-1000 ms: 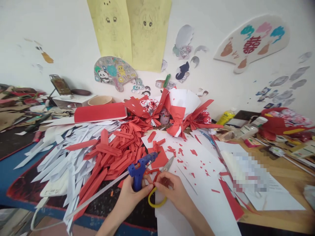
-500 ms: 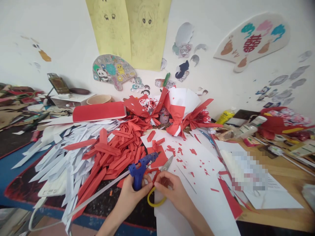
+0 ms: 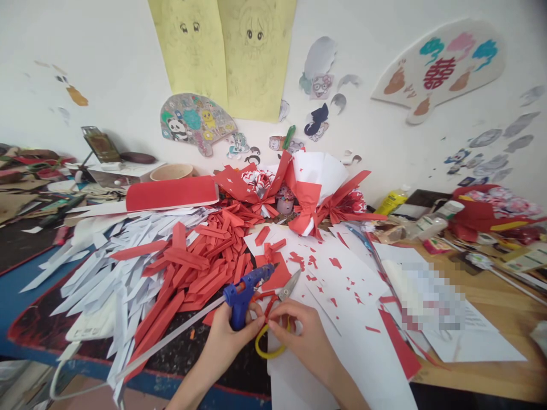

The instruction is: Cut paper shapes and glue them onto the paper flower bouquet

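Note:
My left hand (image 3: 228, 339) is closed in a pinch, thumb tip near the fingertips of my right hand (image 3: 301, 333), which is pinched too. Whatever lies between the fingertips is too small or hidden to make out. A blue glue gun (image 3: 241, 296) lies just behind my left hand, its handle partly covered by the fingers. Scissors (image 3: 289, 286) with red and yellow handles lie under and behind the fingertips, blades pointing away to the right. White paper (image 3: 307, 376) spreads below my right hand, with red paper scraps (image 3: 311, 262) farther off.
Folded red paper pieces (image 3: 209, 245) and white paper pieces (image 3: 141, 256) are heaped at left. Red and white paper bouquets (image 3: 307, 199) stand against the wall. A white power strip (image 3: 92, 324) lies near the left front edge. Bottles (image 3: 436, 222) and papers (image 3: 491, 336) lie at right.
My right fingers shift slightly at the pinch, showing more of the yellow scissor loop between them. My left hand stays almost still, as do the things on the table.

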### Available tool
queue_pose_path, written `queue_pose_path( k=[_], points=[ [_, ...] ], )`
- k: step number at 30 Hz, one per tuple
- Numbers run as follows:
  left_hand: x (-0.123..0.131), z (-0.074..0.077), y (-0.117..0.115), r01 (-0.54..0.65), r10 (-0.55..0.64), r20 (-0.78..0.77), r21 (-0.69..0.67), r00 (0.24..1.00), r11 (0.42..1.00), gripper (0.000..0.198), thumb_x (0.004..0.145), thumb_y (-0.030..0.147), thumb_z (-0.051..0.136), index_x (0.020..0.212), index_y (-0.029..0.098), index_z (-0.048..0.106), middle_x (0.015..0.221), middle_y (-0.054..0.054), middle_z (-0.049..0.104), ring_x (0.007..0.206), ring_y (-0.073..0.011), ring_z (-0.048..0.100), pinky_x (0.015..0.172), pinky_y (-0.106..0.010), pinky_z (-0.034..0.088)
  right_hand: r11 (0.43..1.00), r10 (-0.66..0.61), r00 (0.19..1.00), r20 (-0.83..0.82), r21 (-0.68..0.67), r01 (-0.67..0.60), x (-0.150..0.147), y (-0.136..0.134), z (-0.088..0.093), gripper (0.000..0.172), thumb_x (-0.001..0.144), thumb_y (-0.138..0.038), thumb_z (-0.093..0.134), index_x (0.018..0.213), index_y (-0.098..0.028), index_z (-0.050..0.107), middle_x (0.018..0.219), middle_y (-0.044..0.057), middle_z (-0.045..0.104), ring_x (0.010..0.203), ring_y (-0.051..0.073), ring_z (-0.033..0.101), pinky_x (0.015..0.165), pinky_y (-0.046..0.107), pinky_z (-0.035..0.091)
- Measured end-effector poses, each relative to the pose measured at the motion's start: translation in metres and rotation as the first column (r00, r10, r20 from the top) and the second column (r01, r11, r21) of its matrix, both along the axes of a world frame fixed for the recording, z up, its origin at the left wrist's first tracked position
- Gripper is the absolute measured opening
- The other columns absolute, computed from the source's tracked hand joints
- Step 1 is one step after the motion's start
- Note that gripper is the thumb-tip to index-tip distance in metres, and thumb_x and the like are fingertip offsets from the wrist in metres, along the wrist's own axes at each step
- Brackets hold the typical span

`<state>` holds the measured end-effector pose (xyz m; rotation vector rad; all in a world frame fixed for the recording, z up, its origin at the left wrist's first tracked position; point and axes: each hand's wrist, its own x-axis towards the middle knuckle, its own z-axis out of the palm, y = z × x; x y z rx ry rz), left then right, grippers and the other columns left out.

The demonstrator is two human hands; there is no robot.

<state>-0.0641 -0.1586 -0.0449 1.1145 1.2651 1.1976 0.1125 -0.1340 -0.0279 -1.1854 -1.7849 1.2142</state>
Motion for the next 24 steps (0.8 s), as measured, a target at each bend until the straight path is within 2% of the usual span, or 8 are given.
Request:
queue_pose_path(
  k=[13, 15, 17, 19, 20, 22, 23, 24],
  points=[
    [0.003, -0.003, 0.000, 0.011, -0.011, 0.002, 0.002, 1.000, 1.000, 0.034, 0.076, 0.035, 0.075, 0.099, 0.014, 0.062, 0.073, 0.002, 0.060, 0.056, -0.0089, 0.045, 0.055, -0.022, 0.041, 0.997, -0.025, 0.999, 0.032, 0.072, 0.023, -0.001, -0.003, -0.001, 0.008, 0.082, -0.021, 0.062, 0.077, -0.020, 0.069, 0.074, 0.002, 0.066, 0.065, 0.015, 0.055, 0.059, 0.026, 0.042],
    [0.003, -0.001, 0.000, -0.006, 0.006, 0.008, 0.008, 1.000, 1.000, 0.037, 0.075, 0.036, 0.076, 0.102, 0.014, 0.062, 0.074, 0.001, 0.061, 0.056, -0.0089, 0.046, 0.055, -0.022, 0.042, 0.990, -0.028, 0.998, 0.056, 0.137, 0.020, 0.001, -0.003, 0.000, 0.008, 0.082, -0.019, 0.063, 0.077, -0.020, 0.068, 0.074, 0.002, 0.066, 0.064, 0.015, 0.056, 0.058, 0.026, 0.044],
    [0.000, 0.000, 0.000, -0.053, 0.053, 0.005, 0.018, 0.999, 0.998, 0.036, 0.075, 0.038, 0.075, 0.099, 0.015, 0.063, 0.072, 0.001, 0.061, 0.054, -0.0087, 0.046, 0.053, -0.022, 0.041, 0.955, -0.048, 0.995, 0.091, 0.294, 0.020, 0.005, -0.002, 0.001, 0.009, 0.085, -0.017, 0.062, 0.078, -0.020, 0.067, 0.076, 0.003, 0.068, 0.065, 0.015, 0.058, 0.059, 0.026, 0.047],
    [-0.005, -0.001, -0.002, -0.065, 0.066, -0.019, 0.030, 0.998, 0.997, 0.030, 0.080, 0.042, 0.071, 0.083, 0.014, 0.063, 0.064, 0.002, 0.058, 0.050, -0.0081, 0.044, 0.050, -0.021, 0.038, 0.826, -0.106, 0.983, 0.150, 0.564, 0.003, 0.014, 0.000, 0.004, 0.011, 0.088, -0.014, 0.059, 0.084, -0.020, 0.068, 0.080, 0.005, 0.070, 0.069, 0.016, 0.062, 0.063, 0.028, 0.050],
    [-0.009, -0.002, -0.005, -0.050, 0.052, -0.030, 0.043, 0.998, 0.998, 0.033, 0.083, 0.045, 0.066, 0.074, 0.014, 0.060, 0.058, 0.002, 0.056, 0.047, -0.0075, 0.043, 0.048, -0.020, 0.036, 0.704, -0.154, 0.970, 0.189, 0.710, -0.027, 0.020, 0.001, 0.007, 0.014, 0.089, -0.012, 0.058, 0.090, -0.020, 0.069, 0.082, 0.006, 0.072, 0.071, 0.018, 0.064, 0.065, 0.030, 0.051],
    [-0.018, -0.006, -0.012, 0.013, -0.010, -0.028, 0.091, 1.000, 0.996, 0.044, 0.089, 0.051, 0.057, 0.064, 0.015, 0.056, 0.048, 0.003, 0.048, 0.042, -0.0066, 0.039, 0.045, -0.021, 0.033, 0.407, -0.260, 0.928, 0.268, 0.902, -0.147, 0.034, 0.003, 0.014, 0.022, 0.089, -0.009, 0.056, 0.103, -0.020, 0.069, 0.083, 0.007, 0.075, 0.073, 0.020, 0.068, 0.066, 0.033, 0.052],
    [-0.023, -0.009, -0.018, 0.033, -0.032, -0.010, 0.123, 0.999, 0.992, 0.045, 0.090, 0.053, 0.055, 0.067, 0.015, 0.058, 0.046, 0.003, 0.046, 0.040, -0.0062, 0.037, 0.045, -0.021, 0.032, 0.282, -0.302, 0.902, 0.307, 0.933, -0.223, 0.041, 0.002, 0.018, 0.027, 0.090, -0.009, 0.056, 0.110, -0.020, 0.069, 0.083, 0.007, 0.076, 0.072, 0.021, 0.070, 0.065, 0.034, 0.052],
    [-0.027, -0.012, -0.024, 0.047, -0.049, 0.011, 0.134, 0.999, 0.990, 0.043, 0.089, 0.054, 0.056, 0.071, 0.015, 0.060, 0.047, 0.003, 0.047, 0.040, -0.0063, 0.037, 0.044, -0.020, 0.032, 0.201, -0.327, 0.876, 0.355, 0.932, -0.303, 0.047, 0.000, 0.022, 0.030, 0.091, -0.010, 0.055, 0.117, -0.020, 0.067, 0.085, 0.007, 0.077, 0.072, 0.021, 0.071, 0.065, 0.033, 0.053]
  ],
)
